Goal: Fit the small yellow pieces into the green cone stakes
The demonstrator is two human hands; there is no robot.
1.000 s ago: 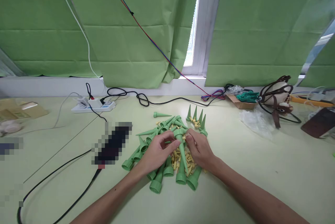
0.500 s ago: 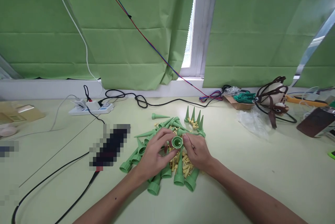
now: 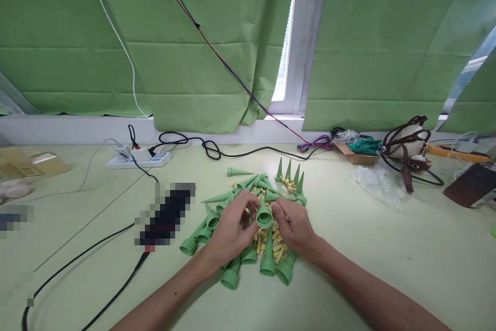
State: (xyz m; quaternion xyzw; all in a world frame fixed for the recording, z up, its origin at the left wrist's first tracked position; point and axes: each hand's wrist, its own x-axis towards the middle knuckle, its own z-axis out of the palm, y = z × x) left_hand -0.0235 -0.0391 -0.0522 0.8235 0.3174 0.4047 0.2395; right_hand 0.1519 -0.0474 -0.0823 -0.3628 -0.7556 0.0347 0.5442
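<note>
Between my two hands is a green plastic spike [image 3: 264, 218], its wide open end towards me and slightly down, its narrow part pointing away. My left hand [image 3: 233, 225] curls its thumb and fingers around the left side of the spike. At the right rim, my right hand [image 3: 295, 223] pinches with thumb and bent forefinger; whether a small part is also in this pinch is hidden. Below and around both hands lies a pile of similar green spikes [image 3: 231, 274], mixed with small yellow plastic pieces [image 3: 279, 251].
Several spikes [image 3: 288, 170] stand upright behind the pile, with yellow pieces beside them. A black cable and a pixelated dark object [image 3: 166, 217] lie to the left. Further back are a power strip [image 3: 157, 160], a cardboard box [image 3: 358, 156], clear plastic [image 3: 377, 182] and a bag [image 3: 406, 145].
The held spike has tipped: its open end has turned downward and more of its outer side shows. Both hands stay around it. The whole view has shifted slightly.
</note>
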